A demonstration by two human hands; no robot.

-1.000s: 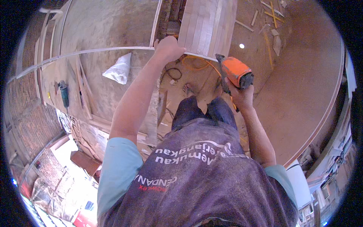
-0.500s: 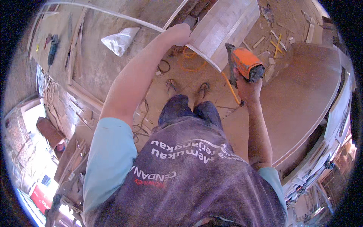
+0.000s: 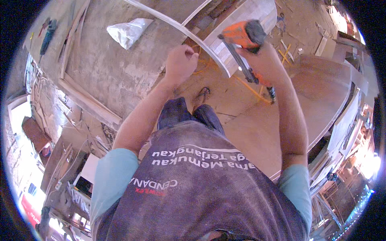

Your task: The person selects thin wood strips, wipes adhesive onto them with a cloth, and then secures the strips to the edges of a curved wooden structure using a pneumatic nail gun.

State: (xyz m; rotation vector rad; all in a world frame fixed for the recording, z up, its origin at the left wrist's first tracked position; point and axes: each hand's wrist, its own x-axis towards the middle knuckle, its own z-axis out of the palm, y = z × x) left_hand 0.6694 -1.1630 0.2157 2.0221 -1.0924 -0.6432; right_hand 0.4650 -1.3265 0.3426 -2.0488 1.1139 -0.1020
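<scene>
My right hand (image 3: 265, 60) is wrapped round the grip of an orange and black nail gun (image 3: 241, 35). The gun is held over the near right end of a wooden piece (image 3: 257, 12) faced with pale strips. A thin, light, curved edge (image 3: 183, 30) runs along the near side of that piece. From below the gun's grip an orange air hose (image 3: 257, 94) trails down. My left hand (image 3: 181, 64) hovers short of the curved edge, apart from it, with its fingers curled in. Whatever those fingers may hold is hidden.
On the left lies a white bag (image 3: 128, 33), and farther left a dark green power tool (image 3: 48, 38). Long wooden strips (image 3: 90, 102) lie at the left. A large brown panel with a curved edge (image 3: 321, 96) stands at my right. Yellow sticks (image 3: 285, 54) and offcuts litter the floor beyond.
My left hand has come off the edge of the wooden piece and drawn back toward me. My right hand has raised the nail gun farther forward, over the piece. The view has shifted slightly.
</scene>
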